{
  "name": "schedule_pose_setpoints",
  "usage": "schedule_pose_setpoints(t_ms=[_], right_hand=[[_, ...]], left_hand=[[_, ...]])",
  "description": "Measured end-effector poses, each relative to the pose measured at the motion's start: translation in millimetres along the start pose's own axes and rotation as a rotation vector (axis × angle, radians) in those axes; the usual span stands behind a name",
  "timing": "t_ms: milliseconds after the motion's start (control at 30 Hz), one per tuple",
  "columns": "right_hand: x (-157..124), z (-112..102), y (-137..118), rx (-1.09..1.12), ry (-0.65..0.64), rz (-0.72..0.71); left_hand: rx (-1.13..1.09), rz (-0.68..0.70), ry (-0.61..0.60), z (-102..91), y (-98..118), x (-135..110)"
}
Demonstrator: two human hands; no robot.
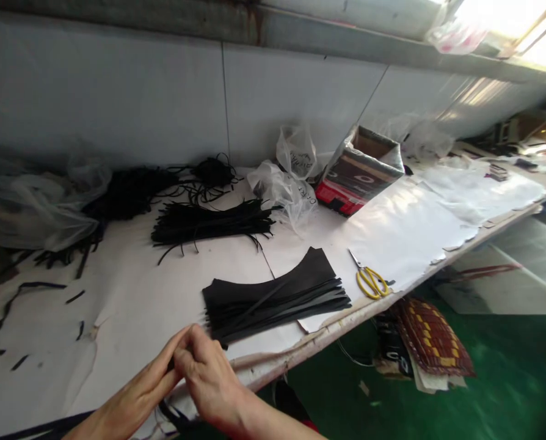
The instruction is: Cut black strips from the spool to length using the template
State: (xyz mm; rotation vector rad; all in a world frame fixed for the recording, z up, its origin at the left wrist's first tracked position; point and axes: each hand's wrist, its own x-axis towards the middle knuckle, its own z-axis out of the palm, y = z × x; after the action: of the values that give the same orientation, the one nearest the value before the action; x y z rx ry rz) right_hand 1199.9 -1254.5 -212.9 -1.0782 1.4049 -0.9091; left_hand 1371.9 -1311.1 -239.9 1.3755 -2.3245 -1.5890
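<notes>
My two hands meet at the near edge of the white-covered table [131,305]. My left hand [138,391] reaches in from the lower left, its fingers pinched together against the right one. My right hand [209,376] is curled over it, fingers closed. Between them a thin black strip [171,365] shows, and more black strip hangs below the hands [172,415]. Just beyond my fingers lies a fanned stack of black curved pieces [277,296]. Farther back rests a bundle of black straps [209,223].
Yellow-handled scissors [370,281] lie near the table's front edge at right. A crumpled plastic bag [284,186] and an open cardboard box [360,168] stand at the back. Black cord piles [135,189] and clear plastic [35,201] sit at left. A patterned bag [431,339] lies on the green floor.
</notes>
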Motion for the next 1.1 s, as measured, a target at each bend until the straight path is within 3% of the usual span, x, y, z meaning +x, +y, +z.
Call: schedule_pose_setpoints(t_ms=[133,300,467,567,667,800,1100], right_hand=[[1.5,2.1,0.8,0.029,-0.017,0.040],[-1.4,2.7,4.4,-0.030,0.013,-0.025],[-11.4,-11.4,6.6,-0.017,0.039,-0.083],[-19.0,-25.2,13.3,0.015,0.067,-0.118],[-27.0,-45.0,25.4,0.048,0.107,-0.110],[-35.9,-83.0,44.0,0.110,0.131,0.014],[-56.9,-182.4,87.6,0.139,0.266,0.180]], left_hand=[[-0.007,0.013,-0.045,-2.0,-5.1,-3.4],[0.032,-0.012,-0.050,-3.4,-5.9,-8.5],[0.148,-0.022,-0.009,-0.6,-22.2,-13.3],[0.242,-0.049,0.008,-2.3,-20.5,-19.1],[0.345,-0.053,-0.045,-8.1,-0.3,-25.6],[0.405,-0.038,-0.110,-11.7,22.1,-25.8],[0.443,-0.029,-0.151,8.7,16.7,-5.1]])
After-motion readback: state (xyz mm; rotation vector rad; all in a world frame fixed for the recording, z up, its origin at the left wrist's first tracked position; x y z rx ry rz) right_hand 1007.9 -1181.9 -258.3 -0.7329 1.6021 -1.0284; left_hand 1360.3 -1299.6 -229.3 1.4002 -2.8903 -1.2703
